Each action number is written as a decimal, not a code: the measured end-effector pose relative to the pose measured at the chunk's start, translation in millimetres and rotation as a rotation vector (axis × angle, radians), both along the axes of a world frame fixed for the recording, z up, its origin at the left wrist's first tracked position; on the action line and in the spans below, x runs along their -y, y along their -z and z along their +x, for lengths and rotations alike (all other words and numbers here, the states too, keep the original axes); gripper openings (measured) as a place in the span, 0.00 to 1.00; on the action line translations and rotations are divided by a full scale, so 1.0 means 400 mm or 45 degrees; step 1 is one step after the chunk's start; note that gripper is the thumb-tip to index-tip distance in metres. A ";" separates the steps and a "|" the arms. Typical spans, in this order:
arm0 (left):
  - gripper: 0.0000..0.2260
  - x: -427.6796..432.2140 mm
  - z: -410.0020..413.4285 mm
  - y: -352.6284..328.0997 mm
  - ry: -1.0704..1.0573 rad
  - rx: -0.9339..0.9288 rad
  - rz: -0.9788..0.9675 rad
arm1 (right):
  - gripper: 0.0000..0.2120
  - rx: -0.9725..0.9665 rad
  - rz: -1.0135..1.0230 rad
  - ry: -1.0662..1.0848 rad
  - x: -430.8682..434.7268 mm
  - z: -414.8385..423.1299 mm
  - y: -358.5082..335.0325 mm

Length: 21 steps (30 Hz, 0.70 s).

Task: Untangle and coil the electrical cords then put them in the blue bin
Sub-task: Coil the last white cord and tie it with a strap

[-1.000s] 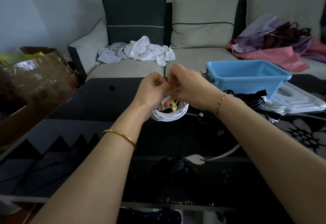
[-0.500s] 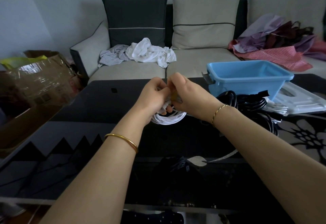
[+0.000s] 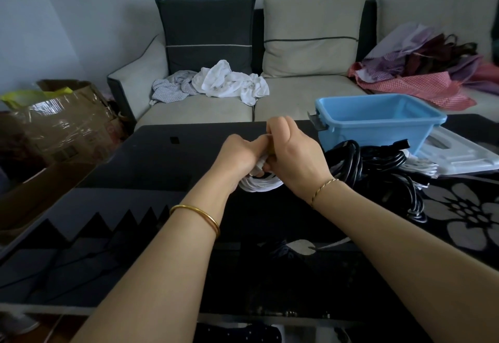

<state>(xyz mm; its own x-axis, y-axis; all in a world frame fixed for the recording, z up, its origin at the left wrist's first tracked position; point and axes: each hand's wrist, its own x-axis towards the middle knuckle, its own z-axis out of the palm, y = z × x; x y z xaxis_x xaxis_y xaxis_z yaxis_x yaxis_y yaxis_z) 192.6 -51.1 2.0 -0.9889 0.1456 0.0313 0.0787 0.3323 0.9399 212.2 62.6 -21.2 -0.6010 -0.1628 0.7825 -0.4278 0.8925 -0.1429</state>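
A coiled white cord (image 3: 260, 184) hangs just above the black table, held between both hands at the table's middle. My left hand (image 3: 237, 155) grips the coil's left side, and my right hand (image 3: 293, 153) curls round its top, fingers pinched against the left hand. The yellow tie seen earlier is hidden between the fingers. A tangle of black cords (image 3: 378, 164) lies on the table right of my right wrist. The blue bin (image 3: 378, 121) stands behind that tangle, and its inside looks empty.
A white lid (image 3: 459, 153) and more white cord (image 3: 421, 167) lie right of the bin. Beyond the glossy black table (image 3: 121, 207) stands a sofa (image 3: 216, 110) with crumpled clothes. Cardboard boxes (image 3: 62, 126) stand at the left.
Both hands have closed tighter over the top of the white coil. The yellow tie that showed a second ago is now covered by the fingers. The view has tilted down slightly.
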 end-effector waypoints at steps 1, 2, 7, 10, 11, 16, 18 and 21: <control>0.18 0.002 -0.002 0.002 0.001 0.006 0.019 | 0.25 -0.001 -0.004 0.004 0.001 0.000 0.001; 0.19 0.004 -0.003 0.002 0.014 -0.008 0.052 | 0.26 -0.002 -0.010 0.005 0.002 0.001 0.000; 0.17 0.011 -0.005 0.011 0.090 -0.166 0.174 | 0.23 0.132 -0.075 0.016 -0.001 0.008 -0.016; 0.13 0.024 -0.010 0.022 0.090 -0.233 0.178 | 0.24 0.303 -0.132 0.034 -0.011 0.004 -0.031; 0.12 0.028 -0.011 0.026 0.097 -0.251 0.186 | 0.23 0.330 -0.151 0.018 -0.014 0.000 -0.034; 0.08 0.037 -0.010 0.029 0.186 -0.251 0.278 | 0.12 0.319 -0.212 -0.107 -0.019 -0.002 -0.043; 0.08 0.034 -0.009 0.029 0.191 -0.248 0.291 | 0.11 0.325 -0.214 -0.123 -0.024 -0.002 -0.043; 0.08 0.025 -0.013 0.029 0.142 -0.240 0.335 | 0.12 0.338 -0.248 -0.174 -0.037 -0.001 -0.047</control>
<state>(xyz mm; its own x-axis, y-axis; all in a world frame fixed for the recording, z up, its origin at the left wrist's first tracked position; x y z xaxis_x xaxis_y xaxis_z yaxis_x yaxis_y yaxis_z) 187.3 -61.1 -9.7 -0.9405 0.2151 0.2631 0.2817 0.0601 0.9576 211.8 77.3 -2.5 -0.7706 -0.1186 0.6262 -0.4665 0.7745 -0.4272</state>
